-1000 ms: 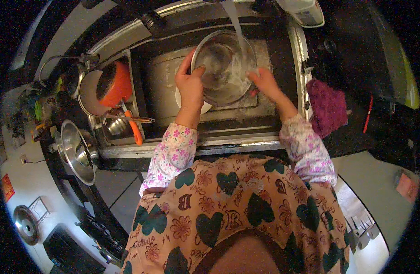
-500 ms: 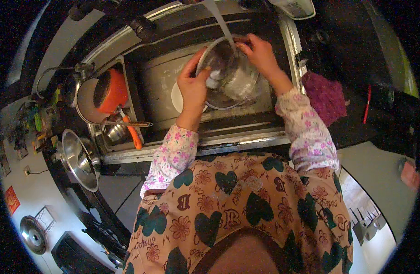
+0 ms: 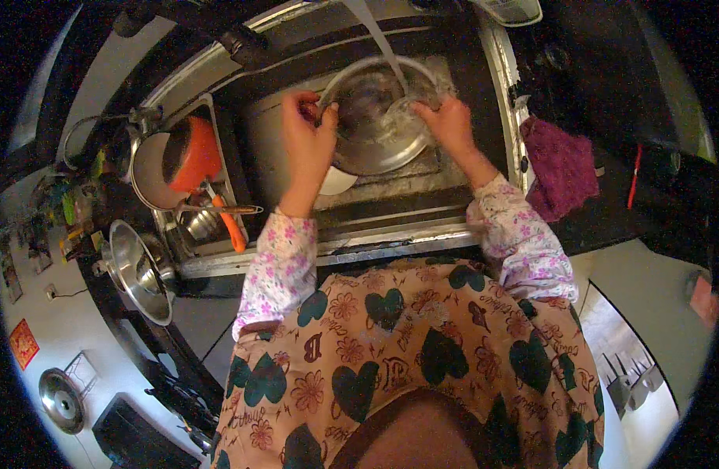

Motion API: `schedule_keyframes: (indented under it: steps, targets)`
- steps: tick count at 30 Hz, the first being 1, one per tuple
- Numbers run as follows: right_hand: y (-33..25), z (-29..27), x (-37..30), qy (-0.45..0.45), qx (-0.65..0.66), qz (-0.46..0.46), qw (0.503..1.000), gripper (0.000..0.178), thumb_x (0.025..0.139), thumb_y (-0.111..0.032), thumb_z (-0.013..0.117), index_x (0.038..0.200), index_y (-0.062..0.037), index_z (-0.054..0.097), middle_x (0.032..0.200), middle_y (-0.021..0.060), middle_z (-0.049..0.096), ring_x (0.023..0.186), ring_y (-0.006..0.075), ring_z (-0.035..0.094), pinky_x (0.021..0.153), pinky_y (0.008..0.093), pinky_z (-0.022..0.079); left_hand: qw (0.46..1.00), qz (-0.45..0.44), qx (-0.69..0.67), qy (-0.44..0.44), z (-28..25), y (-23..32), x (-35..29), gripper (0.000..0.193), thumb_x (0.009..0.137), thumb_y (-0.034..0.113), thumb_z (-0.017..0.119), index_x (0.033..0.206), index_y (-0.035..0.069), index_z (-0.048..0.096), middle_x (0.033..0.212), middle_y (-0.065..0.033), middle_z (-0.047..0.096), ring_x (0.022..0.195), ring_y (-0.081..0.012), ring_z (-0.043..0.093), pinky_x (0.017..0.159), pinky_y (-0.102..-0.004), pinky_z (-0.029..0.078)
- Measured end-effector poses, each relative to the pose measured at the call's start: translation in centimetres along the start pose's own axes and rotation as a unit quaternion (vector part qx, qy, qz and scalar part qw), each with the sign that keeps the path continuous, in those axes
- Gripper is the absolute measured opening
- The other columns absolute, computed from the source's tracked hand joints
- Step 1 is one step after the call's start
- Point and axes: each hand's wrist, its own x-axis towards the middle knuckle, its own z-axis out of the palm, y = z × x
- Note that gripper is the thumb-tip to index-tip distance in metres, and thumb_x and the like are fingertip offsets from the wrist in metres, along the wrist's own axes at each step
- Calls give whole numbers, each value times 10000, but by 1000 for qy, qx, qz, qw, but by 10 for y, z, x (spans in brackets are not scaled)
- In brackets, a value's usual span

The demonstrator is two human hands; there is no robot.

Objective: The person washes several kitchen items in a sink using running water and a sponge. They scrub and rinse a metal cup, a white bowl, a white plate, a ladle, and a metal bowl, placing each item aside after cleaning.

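Observation:
A round metal basin is in the sink, under a running stream of water. My left hand grips its left rim, thumb inside and fingers around the outside. On the right rim my right hand is closed, its thumb near the splashing water. Water churns inside the basin and sprays by the right hand. Partly hidden under the basin's near left side lies a white dish.
Left of the sink, an orange pan leans in a pale pot, beside an orange handle. Steel bowls stand at the counter's left end. A purple cloth lies right of the sink, before a red stick.
The basin has gone from tilted, with water spilling off its right side, to nearly level under the stream. My left hand has moved left along with its rim; my right hand has come lower.

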Motion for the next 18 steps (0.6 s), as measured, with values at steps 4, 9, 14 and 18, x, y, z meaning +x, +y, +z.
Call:
schedule_keyframes:
  steps: [4,9,14,18]
  targets:
    - [-28,-54,22,25,-95,-228,969,432,664,-292,739,949,-14,569,852,139,619,729,341,597,652,398,487,994,60,-8,-94,15,-4,-4,382,633,-74,564,982,75,605,800,-114,617,693,-207,604,611,-283,470]
    - [-68,-65,25,77,4,-316,946,505,654,-149,712,1103,-46,503,997,161,559,944,332,543,803,397,456,990,44,-79,-107,35,-22,-9,453,616,-99,491,1010,68,640,899,-122,627,748,-213,615,674,-265,478]
    - [-71,-52,26,10,-73,-390,918,436,668,-95,677,1072,-66,516,941,126,582,857,306,572,721,387,474,978,92,-152,-105,29,2,-6,446,607,-104,483,987,60,651,790,-71,595,623,-146,519,564,-228,410]
    - [-34,-44,33,76,13,-282,956,339,686,-189,709,957,-39,569,831,136,618,720,304,606,622,363,494,986,71,-131,-68,15,16,-13,441,615,-100,520,1023,25,632,915,-69,634,836,-148,594,753,-234,451]
